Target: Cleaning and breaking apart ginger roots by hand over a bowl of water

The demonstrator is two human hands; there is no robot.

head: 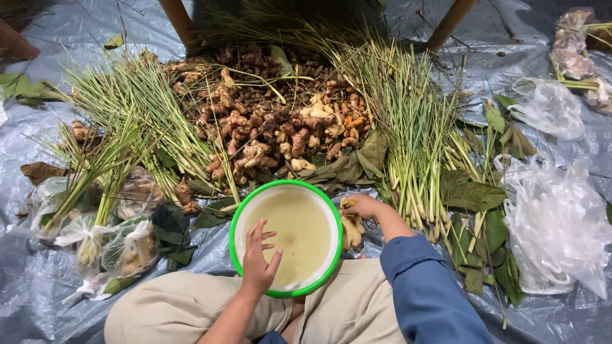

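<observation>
A round bowl with a green rim [237, 210] and a pale inside rests on my lap, between my knees. My left hand [259, 256] lies flat inside the bowl with fingers spread and holds nothing. My right hand [363, 205], in a blue sleeve, reaches past the bowl's right rim and closes on a piece of ginger root [348, 202]. More pale ginger pieces [352, 230] lie just below that hand, beside the bowl. A big heap of ginger and turmeric roots [268, 121] sits right beyond the bowl.
Lemongrass bundles lie left [121, 121] and right [411, 127] of the heap, with dark green leaves [475, 197] around. Filled clear bags [121, 242] sit at left, empty plastic bags [558, 223] at right. All rests on a grey tarp [38, 293]. Wooden legs [449, 22] stand behind.
</observation>
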